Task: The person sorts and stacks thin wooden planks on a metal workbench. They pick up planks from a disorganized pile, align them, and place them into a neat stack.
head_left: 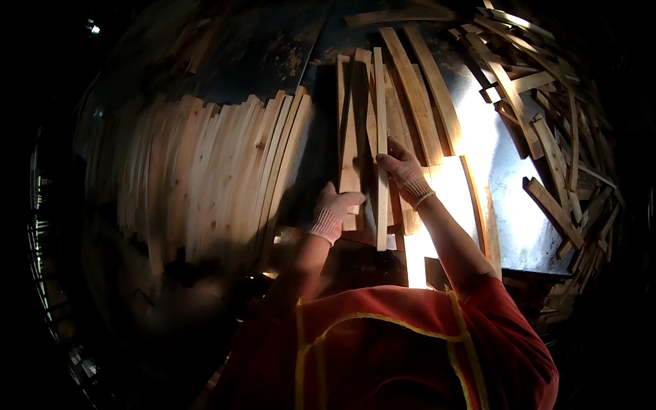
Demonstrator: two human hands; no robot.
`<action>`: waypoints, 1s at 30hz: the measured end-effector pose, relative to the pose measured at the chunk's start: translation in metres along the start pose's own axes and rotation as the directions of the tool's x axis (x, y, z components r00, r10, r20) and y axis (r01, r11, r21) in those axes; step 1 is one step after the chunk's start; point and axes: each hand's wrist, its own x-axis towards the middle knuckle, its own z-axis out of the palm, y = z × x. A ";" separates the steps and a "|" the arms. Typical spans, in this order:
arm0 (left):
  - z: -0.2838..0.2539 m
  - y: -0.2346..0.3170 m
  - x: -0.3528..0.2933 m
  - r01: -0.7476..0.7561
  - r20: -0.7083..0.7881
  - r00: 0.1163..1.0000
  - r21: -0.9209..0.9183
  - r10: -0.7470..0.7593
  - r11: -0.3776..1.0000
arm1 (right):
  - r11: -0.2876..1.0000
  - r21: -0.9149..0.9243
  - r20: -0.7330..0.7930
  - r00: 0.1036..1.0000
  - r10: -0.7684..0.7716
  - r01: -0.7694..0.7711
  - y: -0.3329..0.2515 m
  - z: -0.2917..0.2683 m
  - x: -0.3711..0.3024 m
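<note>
Left hand (333,210) grips a wide slat (350,164), right hand (404,175) a narrow slat (381,123), both grips partly hidden; loose pile (507,85) fades into shadow.

Dim overall; fisheye rim black, bowed; white glare across smooth dark tabletop (529,229), right; long pale wooden slats (140,171), far left, blurred.

1. A thin seam (314,51) ran across the far part of the dark, stained desk (283,58).
2. White glare (447,188) lay toward its right.
3. A small light (94,29) shone at upper left amid deep shadow.
</note>
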 end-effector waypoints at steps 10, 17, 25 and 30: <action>-0.112 -0.029 -0.115 -0.048 -0.039 0.812 0.990 0.582 0.133 | 0.537 -0.838 0.314 0.891 0.329 0.097 0.046 0.158 -0.017; -0.133 -0.032 -0.078 -0.004 0.058 0.857 0.994 0.512 -0.105 | 0.008 -0.999 -0.042 0.804 -0.593 -0.046 0.021 0.064 0.005; -0.138 -0.018 -0.073 -0.119 0.111 0.840 0.993 0.531 -0.020 | 0.683 -0.725 -0.359 0.895 -0.263 -0.090 0.031 0.043 -0.047; -0.129 -0.020 -0.065 -0.266 0.253 0.780 0.962 0.572 -0.062 | 0.879 -0.476 -0.120 0.989 -0.084 0.017 0.081 0.149 -0.062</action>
